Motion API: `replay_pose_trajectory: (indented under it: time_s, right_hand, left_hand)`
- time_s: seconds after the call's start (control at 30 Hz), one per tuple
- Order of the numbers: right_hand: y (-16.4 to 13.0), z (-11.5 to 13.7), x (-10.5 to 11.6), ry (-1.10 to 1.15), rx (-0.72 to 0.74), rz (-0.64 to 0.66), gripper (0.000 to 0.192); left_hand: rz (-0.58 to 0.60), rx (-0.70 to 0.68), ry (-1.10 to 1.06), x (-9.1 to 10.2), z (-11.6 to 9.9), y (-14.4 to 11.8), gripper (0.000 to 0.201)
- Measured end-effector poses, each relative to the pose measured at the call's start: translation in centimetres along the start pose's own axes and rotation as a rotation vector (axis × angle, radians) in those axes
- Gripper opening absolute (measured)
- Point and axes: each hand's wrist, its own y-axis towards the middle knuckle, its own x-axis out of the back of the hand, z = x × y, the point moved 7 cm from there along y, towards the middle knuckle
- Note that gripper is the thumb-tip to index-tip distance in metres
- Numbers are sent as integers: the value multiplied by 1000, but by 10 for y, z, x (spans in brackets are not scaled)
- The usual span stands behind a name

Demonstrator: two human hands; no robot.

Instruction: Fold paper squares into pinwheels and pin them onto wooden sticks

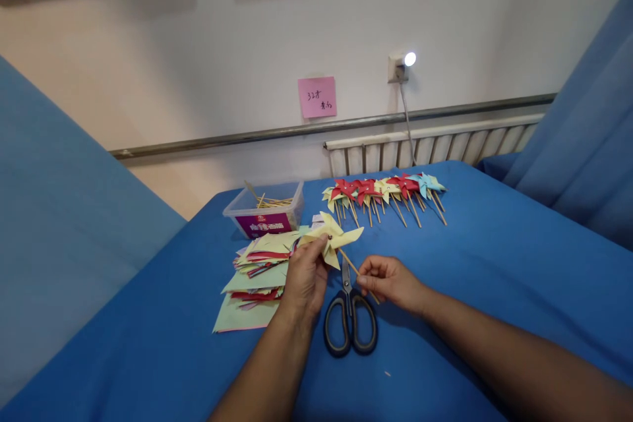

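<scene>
A pale yellow paper pinwheel on a thin wooden stick is held between my two hands, above the blue-covered table. My left hand is closed on the paper head near its centre. Lower down, the fingers of my right hand pinch the stick close to its bottom end. A pair of scissors with dark handles lies below the pinwheel, blades pointing away from me. Left of my left hand sit stacks of coloured paper, partly hidden behind that hand.
A clear plastic box with several sticks stands at the back left. Finished pinwheels in red, yellow and blue lie in a row along the back. Behind the blue tablecloth are a wall with a pink note and a radiator.
</scene>
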Motion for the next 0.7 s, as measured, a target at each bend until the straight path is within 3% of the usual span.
replay_pose_trajectory:
  time_s: [0.27,0.7]
  right_hand:
    - [-3,13,-2,24,18,-38,46]
    - [-2,1,-7,37,-7,2,45]
  left_hand:
    - [88,93,-71,-9,8,-5,23]
    - [95,31,7,-10,8,-6,24]
